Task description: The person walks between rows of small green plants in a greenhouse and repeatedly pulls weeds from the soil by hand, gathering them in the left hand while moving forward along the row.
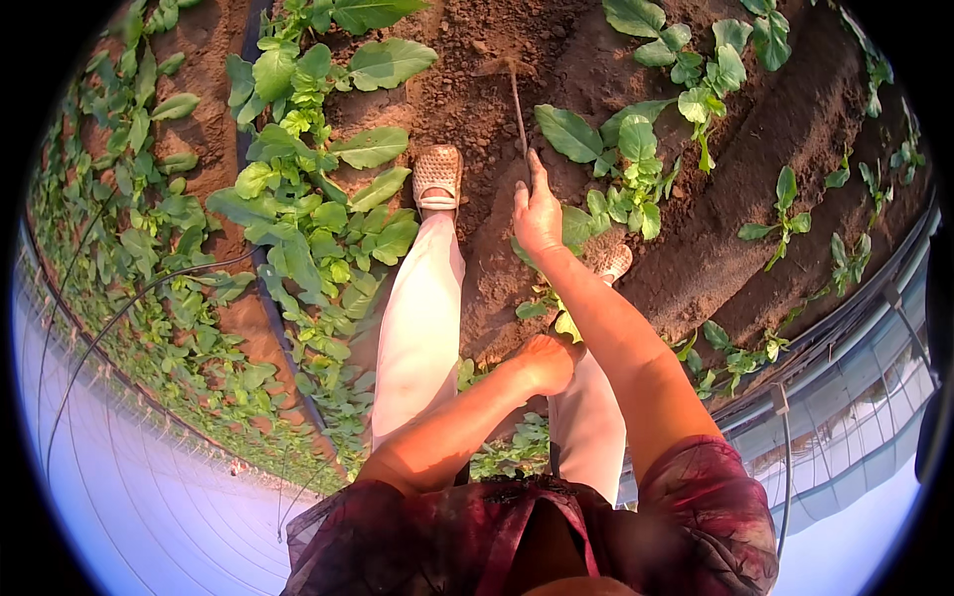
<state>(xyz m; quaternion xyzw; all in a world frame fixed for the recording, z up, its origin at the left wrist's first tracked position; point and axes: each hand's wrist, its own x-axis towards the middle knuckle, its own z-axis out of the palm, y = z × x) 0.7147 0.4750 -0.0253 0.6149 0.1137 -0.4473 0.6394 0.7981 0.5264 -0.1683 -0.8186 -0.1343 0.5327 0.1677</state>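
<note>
A long-handled hoe [519, 112] reaches away from me, its soil-coloured blade [507, 68] down at the loose brown earth between two plant rows. My right hand [538, 216] grips the handle partway along, thumb and forefinger stretched along it. Closer to my body, my left hand [551, 363] is closed around the rear part of the handle, most of which is hidden by my right forearm. Leafy green plants [639, 145] grow just right of my right hand. Another dense leafy row [313, 179] stands left of the hoe.
My left shoe [437, 177] is on the soil beside the left row; my right shoe [614, 262] is farther back among plants. A dark irrigation hose [246, 134] runs along the left row. Small seedlings [784, 216] dot the ridge at right. Greenhouse framing [782, 462] curves along the rim.
</note>
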